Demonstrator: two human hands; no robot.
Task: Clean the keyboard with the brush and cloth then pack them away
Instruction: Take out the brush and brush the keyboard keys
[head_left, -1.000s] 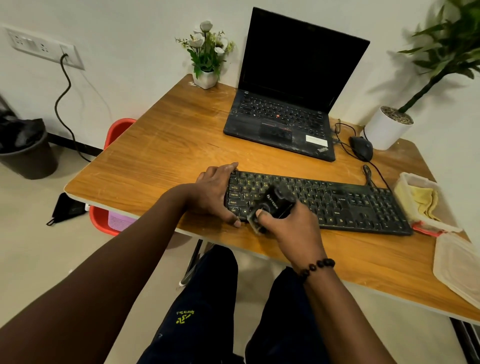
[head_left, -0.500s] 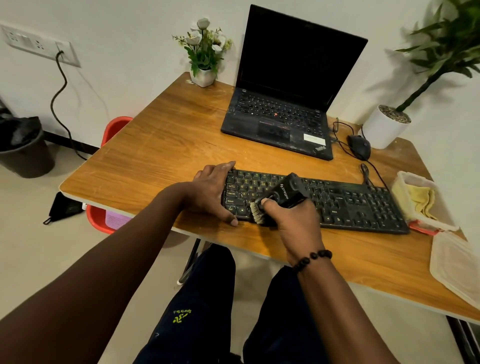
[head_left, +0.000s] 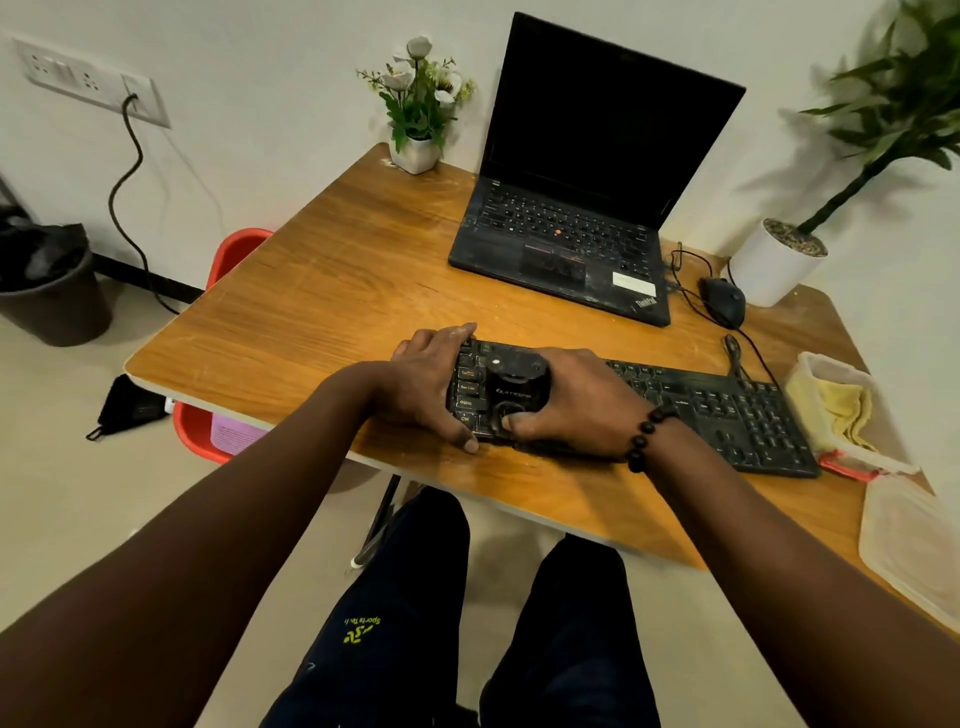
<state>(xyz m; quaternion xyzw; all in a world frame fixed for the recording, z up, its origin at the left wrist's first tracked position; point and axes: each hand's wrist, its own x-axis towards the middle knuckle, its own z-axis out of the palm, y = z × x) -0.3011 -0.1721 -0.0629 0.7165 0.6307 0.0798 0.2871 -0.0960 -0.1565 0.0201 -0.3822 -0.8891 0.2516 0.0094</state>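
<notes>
Black keyboard (head_left: 701, 410) lies along the near edge of the wooden worktop (head_left: 332, 291), cable running back toward the mouse (head_left: 723, 301). Left hand (head_left: 426, 389) clamps the keyboard's left end: thumb along the near edge, fingers curled over the far edge. Right hand (head_left: 571, 402) grips the black brush (head_left: 514, 392) over the left key block (Tab, Caps Lock, Shift, Ctrl keys visible just beside it); thumb wrapped on the near side, brush body pressed down toward the keys. Bristles hidden under the body, so contact with the keys cannot be confirmed. Yellow cloth (head_left: 844, 410) sits inside the open plastic container (head_left: 802, 371) just off the keyboard's right end; its lid (head_left: 914, 551) lies separately on the worktop nearer the person. Laptop (head_left: 571, 244) open, screen dark, behind the keyboard.
</notes>
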